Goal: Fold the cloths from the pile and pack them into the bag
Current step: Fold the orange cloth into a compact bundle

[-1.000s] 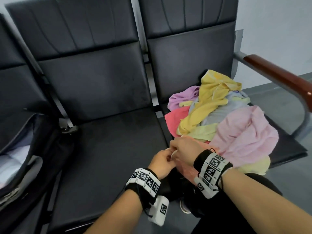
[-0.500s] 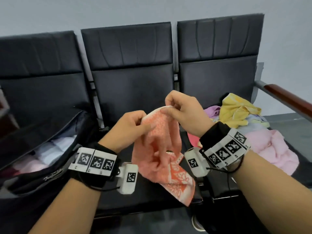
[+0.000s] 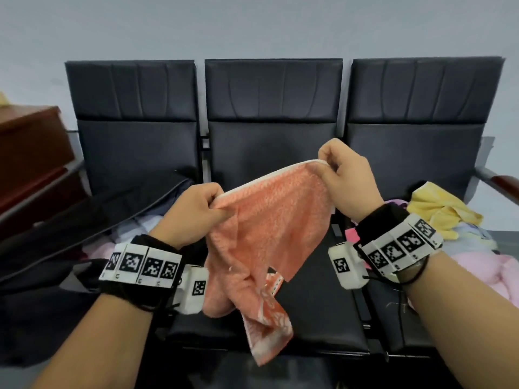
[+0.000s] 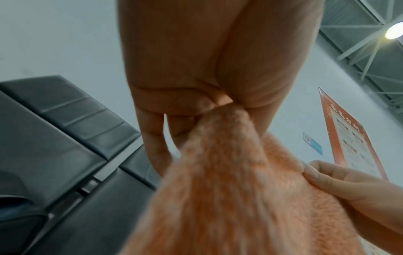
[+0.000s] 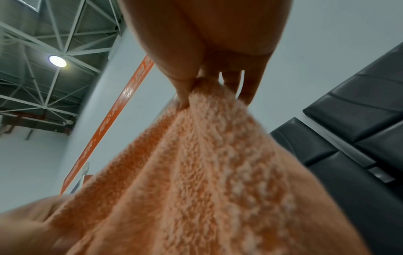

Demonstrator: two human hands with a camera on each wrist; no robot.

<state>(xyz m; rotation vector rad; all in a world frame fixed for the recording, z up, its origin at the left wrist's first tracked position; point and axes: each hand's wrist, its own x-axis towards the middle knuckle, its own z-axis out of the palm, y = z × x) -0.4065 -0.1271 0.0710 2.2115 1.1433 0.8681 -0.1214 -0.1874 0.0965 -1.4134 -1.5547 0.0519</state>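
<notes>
Orange cloth (image 3: pixel 269 220) is hanging above the bench (image 3: pixel 323 313), left hand (image 3: pixel 193 217) and right hand (image 3: pixel 348 181) each pinching its top hem, likely spreading it flat for folding.

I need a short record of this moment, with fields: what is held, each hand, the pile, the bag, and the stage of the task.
held: orange cloth, stretched by its top edge, the rest hanging
left hand: pinches the left end of the edge
right hand: pinches the right end, higher
pile: on the right seat
bag: open on the left seat, cloths inside
stage: cloth not yet folded
</notes>
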